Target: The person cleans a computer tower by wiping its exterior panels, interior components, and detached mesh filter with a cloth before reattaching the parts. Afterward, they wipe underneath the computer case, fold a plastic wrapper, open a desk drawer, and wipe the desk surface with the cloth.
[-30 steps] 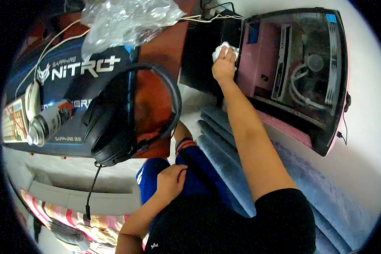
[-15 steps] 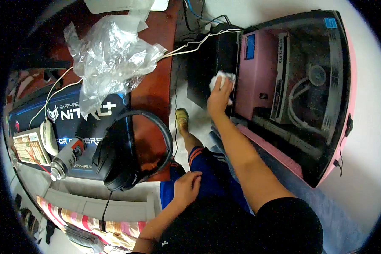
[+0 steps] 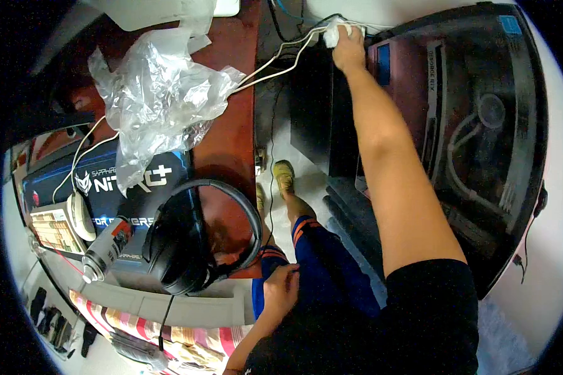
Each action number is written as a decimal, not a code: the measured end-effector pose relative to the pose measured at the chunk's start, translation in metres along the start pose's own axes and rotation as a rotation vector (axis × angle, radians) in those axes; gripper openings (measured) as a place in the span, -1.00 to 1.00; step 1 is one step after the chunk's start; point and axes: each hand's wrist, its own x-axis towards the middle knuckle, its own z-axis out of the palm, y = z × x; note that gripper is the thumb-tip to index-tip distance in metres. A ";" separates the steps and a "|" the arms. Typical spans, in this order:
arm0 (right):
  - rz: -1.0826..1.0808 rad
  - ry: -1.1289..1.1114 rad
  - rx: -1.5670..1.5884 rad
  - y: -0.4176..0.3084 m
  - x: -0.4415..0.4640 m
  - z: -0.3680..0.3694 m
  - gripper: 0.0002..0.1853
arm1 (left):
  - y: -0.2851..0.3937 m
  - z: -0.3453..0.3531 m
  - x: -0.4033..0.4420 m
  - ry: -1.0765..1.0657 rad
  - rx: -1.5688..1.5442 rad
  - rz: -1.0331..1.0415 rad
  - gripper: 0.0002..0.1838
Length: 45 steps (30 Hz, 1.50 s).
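Note:
My right hand (image 3: 349,50) is stretched far forward, its fingers closed on a crumpled white wipe (image 3: 334,34). The wipe rests at the back end of a black box-like stand (image 3: 313,112), close to white cables. Right beside that hand is a computer case (image 3: 519,162) with a dark see-through panel, pink inside, and a graphics card visible. Near my thigh, my left hand (image 3: 281,289) is loosely curled with nothing visible in it.
On the red-brown desk (image 3: 231,37) lie a clear plastic bag (image 3: 169,94), black headphones (image 3: 184,250), a spray can (image 3: 108,247), a keyboard (image 3: 55,228) and a black desk mat (image 3: 131,162). White cables (image 3: 281,59) cross between desk and stand. A striped cloth (image 3: 162,328) is below.
My right hand has slid forward along the black stand with the wipe, to its far end. The view has shifted slightly. My left hand stays by my thigh.

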 end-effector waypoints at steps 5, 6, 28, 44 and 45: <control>0.114 0.163 0.015 -0.018 -0.088 0.000 -0.46 | 0.005 -0.008 -0.011 -0.014 -0.051 0.044 -0.82; 0.141 0.167 -0.010 -0.021 -0.105 -0.004 -0.46 | 0.005 -0.009 -0.014 -0.015 -0.049 0.069 -0.82; 0.638 -0.323 0.337 0.020 -0.406 -0.058 -0.68 | 0.089 -0.034 -0.030 -0.230 0.095 0.589 -0.72; 1.484 0.163 1.404 0.287 -0.353 -0.117 -0.65 | 0.319 0.053 0.062 0.113 -0.245 1.034 -0.24; 1.473 0.145 1.426 0.290 -0.352 -0.117 -0.64 | 0.340 0.045 0.085 0.110 -0.309 0.958 -0.34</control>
